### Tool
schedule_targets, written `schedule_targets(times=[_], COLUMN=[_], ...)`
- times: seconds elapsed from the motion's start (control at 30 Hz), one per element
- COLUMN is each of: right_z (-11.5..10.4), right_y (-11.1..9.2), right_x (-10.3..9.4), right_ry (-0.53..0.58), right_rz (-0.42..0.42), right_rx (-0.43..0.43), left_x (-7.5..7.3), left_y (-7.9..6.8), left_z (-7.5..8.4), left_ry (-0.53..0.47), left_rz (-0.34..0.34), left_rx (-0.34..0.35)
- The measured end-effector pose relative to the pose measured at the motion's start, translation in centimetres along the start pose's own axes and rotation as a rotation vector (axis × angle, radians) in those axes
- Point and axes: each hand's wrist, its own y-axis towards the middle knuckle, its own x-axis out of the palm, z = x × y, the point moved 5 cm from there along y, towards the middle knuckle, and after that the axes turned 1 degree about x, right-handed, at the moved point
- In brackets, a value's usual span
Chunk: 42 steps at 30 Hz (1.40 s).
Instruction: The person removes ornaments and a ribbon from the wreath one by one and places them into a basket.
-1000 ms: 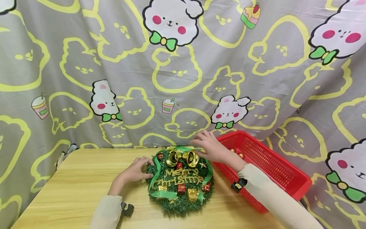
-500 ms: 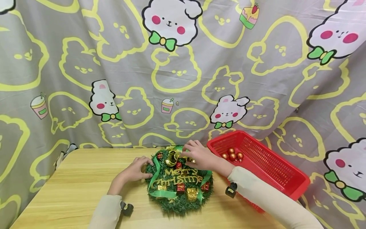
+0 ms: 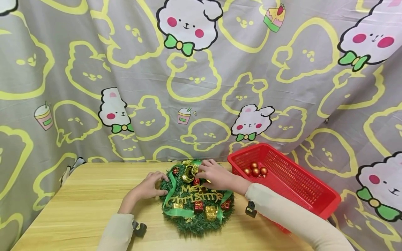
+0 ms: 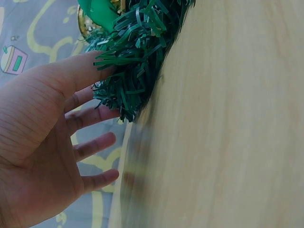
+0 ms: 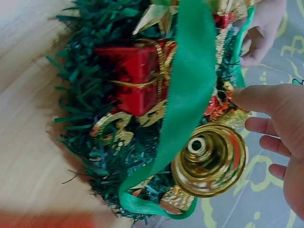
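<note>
A green Christmas wreath (image 3: pixel 201 223) lies on the wooden table, bearing gold "Merry Christmas" lettering, green ribbon (image 5: pixel 190 71), small gift boxes and gold bells. My left hand (image 3: pixel 147 186) holds its left edge; in the left wrist view the thumb and two fingers meet the greenery (image 4: pixel 137 61), while the other fingers stay apart from it. My right hand (image 3: pixel 216 176) is over the upper right, partly covering one bell (image 5: pixel 209 159). In the right wrist view its thumb reaches a small red ornament (image 5: pixel 211 105), with the fingers loosely extended beside the gold trim and nothing visibly gripped.
A red plastic basket (image 3: pixel 314 184) stands to the right of the wreath, with several gold-orange balls (image 3: pixel 255 171) at its far left end. Behind the wooden table (image 3: pixel 81 195) hangs a grey patterned curtain (image 3: pixel 141 80).
My right hand has moved down and slightly left, from the wreath's top right edge to over the right bell, uncovering the balls in the basket. My left hand stays at the left edge.
</note>
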Motion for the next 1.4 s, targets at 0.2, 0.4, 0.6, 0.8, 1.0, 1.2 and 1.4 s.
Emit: schedule_targets(times=[0.2, 0.4, 0.6, 0.8, 1.0, 1.2, 1.4], right_z=[0.2, 0.2, 0.1, 0.2, 0.2, 0.2, 0.1], right_y=[-0.1, 0.1, 0.3, 0.4, 0.7, 1.1, 1.4], right_x=[1.1, 1.8, 2.2, 2.7, 2.8, 3.3, 3.4], right_ry=[-0.05, -0.06, -0.093, -0.104, -0.126, -0.175, -0.18], right_rz=[-0.024, -0.056, -0.077, -0.101, -0.099, -0.143, -0.151], right_rx=[-0.007, -0.013, -0.019, -0.013, -0.026, -0.026, -0.034], left_x=[0.0, 0.1, 0.1, 0.0, -0.1, -0.1, 0.0], left_y=[0.0, 0.0, 0.1, 0.1, 0.1, 0.1, 0.1], left_z=[0.0, -0.1, -0.2, -0.1, 0.0, -0.1, -0.2], left_ry=[-0.001, 0.008, 0.011, 0.014, 0.014, 0.017, 0.019], left_rz=[0.0, 0.004, 0.004, 0.004, 0.004, 0.005, 0.004], left_rx=[-0.001, 0.002, 0.007, 0.015, 0.017, 0.022, 0.019])
